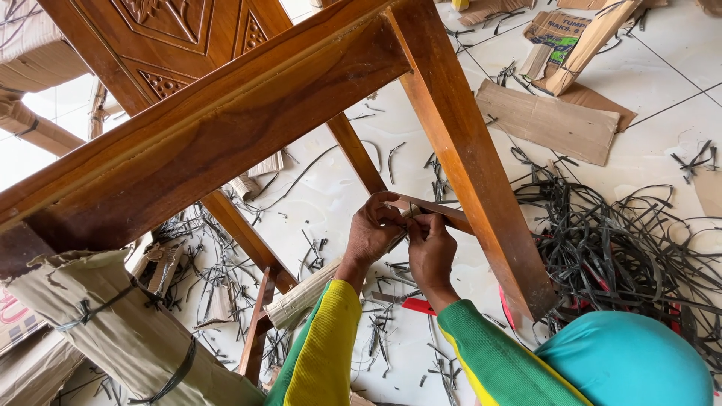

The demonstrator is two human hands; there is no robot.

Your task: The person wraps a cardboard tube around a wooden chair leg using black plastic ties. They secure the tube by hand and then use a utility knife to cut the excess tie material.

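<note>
An upturned wooden table frame (pixel 226 128) fills the view above a white tiled floor (pixel 662 83) strewn with black strapping (pixel 617 248) and cardboard pieces (pixel 553 120). At the frame's lower crossbar (pixel 444 213), between the legs, the left hand (pixel 372 229) and right hand (pixel 430 252) pinch narrowly on a cardboard wrapping (pixel 410 213).

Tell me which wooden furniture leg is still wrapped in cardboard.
The leg at lower left, covered in tan cardboard tied with black straps. The leg by the hands and the thinner one behind are bare polished wood.

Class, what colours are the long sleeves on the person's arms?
Yellow and green long sleeves, head view.
</note>
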